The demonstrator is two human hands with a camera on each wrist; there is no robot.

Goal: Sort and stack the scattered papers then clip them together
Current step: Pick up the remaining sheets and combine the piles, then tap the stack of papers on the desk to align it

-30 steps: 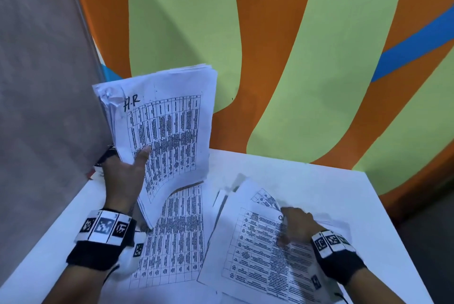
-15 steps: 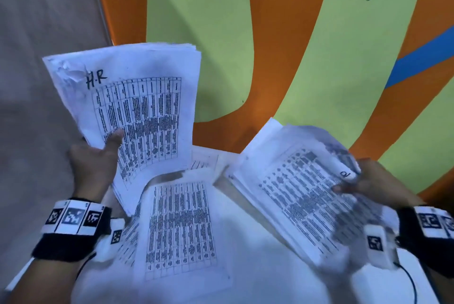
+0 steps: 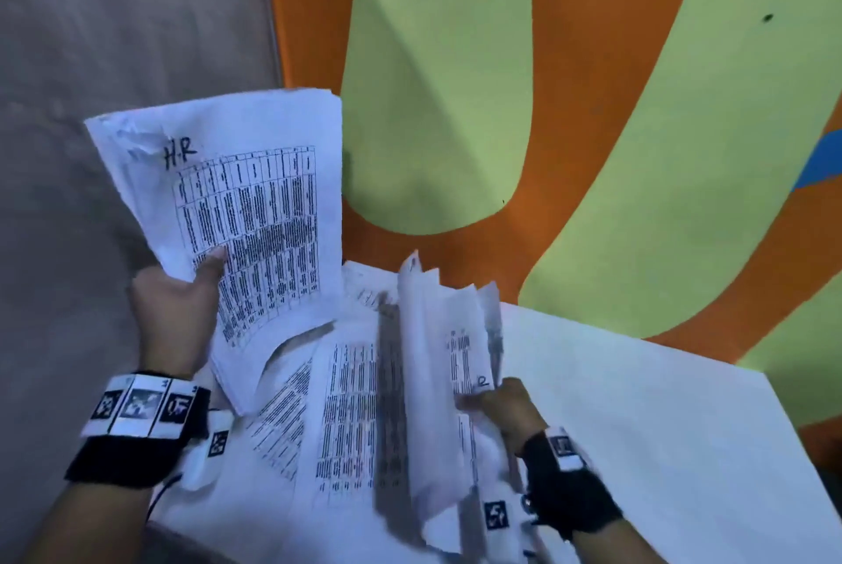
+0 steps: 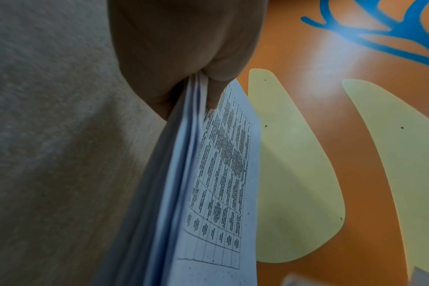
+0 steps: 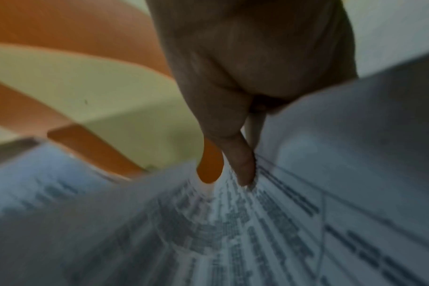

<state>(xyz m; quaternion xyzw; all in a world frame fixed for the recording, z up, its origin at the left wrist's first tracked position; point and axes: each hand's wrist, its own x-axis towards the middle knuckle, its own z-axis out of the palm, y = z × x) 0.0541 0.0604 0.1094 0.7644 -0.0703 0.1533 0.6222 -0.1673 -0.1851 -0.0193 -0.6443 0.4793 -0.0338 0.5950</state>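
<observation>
My left hand (image 3: 182, 299) grips a thick stack of printed sheets (image 3: 246, 217) marked "H.R", held upright above the table's left side; the left wrist view shows its thumb (image 4: 214, 92) pressed on the stack's (image 4: 208, 193) top page. My right hand (image 3: 505, 404) pinches a second bundle of papers (image 3: 437, 363), tilted on edge over the middle of the table; in the right wrist view its fingers (image 5: 243, 166) clamp the blurred sheets (image 5: 233, 232). Loose printed pages (image 3: 337, 417) lie flat on the table between both hands.
The white table (image 3: 660, 427) stands against an orange and green painted wall (image 3: 592, 107), with a grey wall (image 3: 114, 39) close on the left. The table's right edge runs near the right wrist strap.
My right hand lifted its bundle off the table, then swung it left and down so it stands on edge over the loose pages. The left hand kept its stack raised.
</observation>
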